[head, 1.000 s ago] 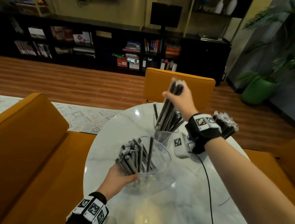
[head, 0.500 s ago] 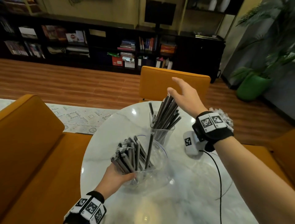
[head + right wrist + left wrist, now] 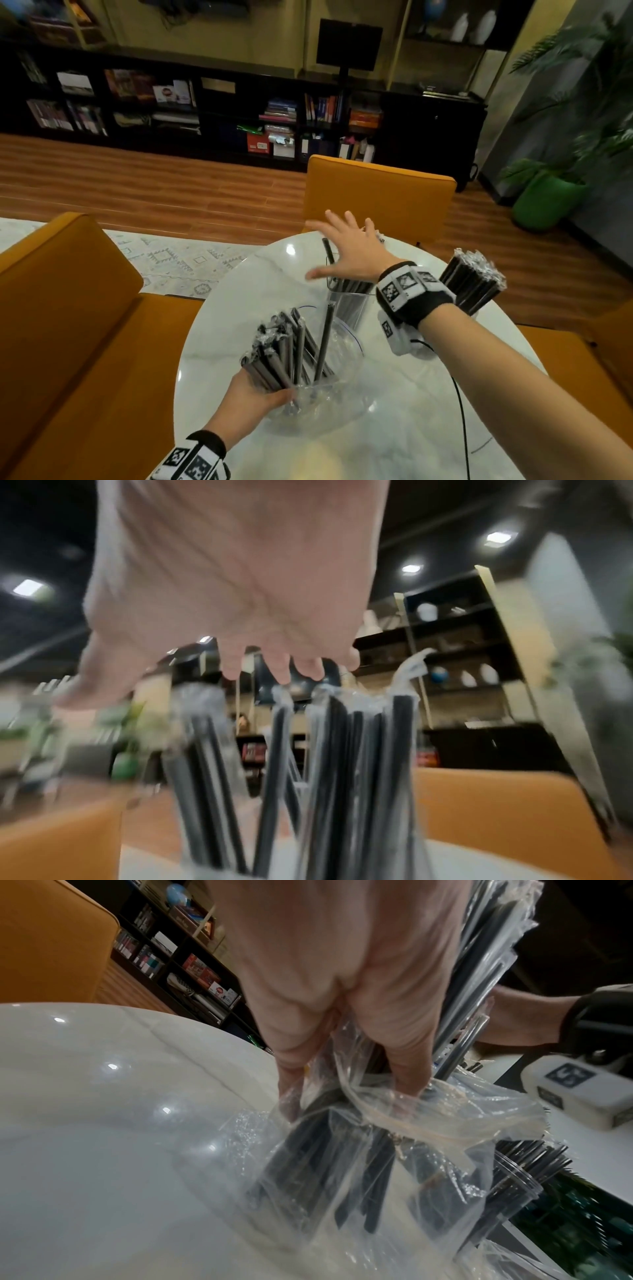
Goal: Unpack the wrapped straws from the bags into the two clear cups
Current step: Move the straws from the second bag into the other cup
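My left hand (image 3: pixel 260 394) grips a clear plastic bag (image 3: pixel 329 397) low on the white table, with several wrapped black straws (image 3: pixel 287 349) standing up out of it. The left wrist view shows its fingers (image 3: pixel 407 1069) curled into the bag's plastic (image 3: pixel 445 1118). My right hand (image 3: pixel 330 246) is spread flat, empty, over the straws in a clear cup (image 3: pixel 347 308). From the right wrist the palm (image 3: pixel 240 588) hangs just above the straw tops (image 3: pixel 325 723); contact is unclear. More bundled straws (image 3: pixel 474 277) stand behind my right wrist, their cup hidden.
The round white marble table (image 3: pixel 239 308) has orange chairs on the left (image 3: pixel 68 308) and at the far side (image 3: pixel 376 195). A black cable (image 3: pixel 460 411) trails across the table's right part. A second clear cup with straws (image 3: pixel 514 1191) stands right beside the bag.
My right hand let go of the straw bundle it held over the cup, opened, and came down flat over the straw tops. The left hand stays on the bag.
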Demonstrator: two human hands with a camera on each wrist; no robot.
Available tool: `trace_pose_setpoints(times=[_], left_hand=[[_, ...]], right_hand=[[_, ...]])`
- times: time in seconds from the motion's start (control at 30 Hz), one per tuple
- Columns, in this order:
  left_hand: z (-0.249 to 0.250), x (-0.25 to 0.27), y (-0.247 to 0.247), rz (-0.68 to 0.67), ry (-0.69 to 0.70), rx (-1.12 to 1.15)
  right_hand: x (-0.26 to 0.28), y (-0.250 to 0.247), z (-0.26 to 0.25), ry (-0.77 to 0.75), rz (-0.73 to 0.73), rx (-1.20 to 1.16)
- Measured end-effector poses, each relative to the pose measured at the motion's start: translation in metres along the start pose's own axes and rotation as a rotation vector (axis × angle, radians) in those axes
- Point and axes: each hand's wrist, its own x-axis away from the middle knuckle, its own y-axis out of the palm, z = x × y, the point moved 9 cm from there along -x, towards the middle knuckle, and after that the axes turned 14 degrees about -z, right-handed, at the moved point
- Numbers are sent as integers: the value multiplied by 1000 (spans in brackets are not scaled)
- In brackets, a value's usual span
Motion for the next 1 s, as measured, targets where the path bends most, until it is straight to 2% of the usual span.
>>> trace_pose_setpoints(times=[0.07,0.17,0.27,0.4,0.43,0.5,0.53,0.63,0.67,0.7,0.77,0.83,0.87,0.93,1.0], left_hand=[[-2,-2,-1,-3,-14,8],[-5,-3,-4,9,-30,-1],[-5,-4,-5,8,-29,-30],[-1,-3,-4,0,-13,-28],[-1,-2,-4,-2,-10,-27],[1,-2,-3,0,3,-25],[3,-2,-3,-2,8,-21],[6,-2,-1,-9,26,-18],[7,-2,-2,-7,31,-23],[6,-2,-3,-6,34,-29],[5,-4,-4,-6,38,-48],[5,-5,-5,-25,38,-75],[6,-5,-5,-36,38,-89],[8,-3,-2,-75,38,-100],[9,-1,2,-108,37,-82]], right_hand=[[-10,16,-1,-4,-71,130],[-16,4,7,2,52,9],[-18,-13,8,37,111,39],[2,-63,20,128,410,-38],[5,-66,25,195,386,-1],[9,-66,34,336,243,102],[15,-68,33,344,232,92],[56,-84,13,147,454,-195],[69,-79,8,80,458,-345],[78,-64,4,36,392,-500],[88,-12,-8,37,112,-712],[95,48,-18,93,-182,-770],[96,72,-25,84,-266,-786],[93,97,-46,-33,-306,-804],[85,109,-63,-140,-269,-768]])
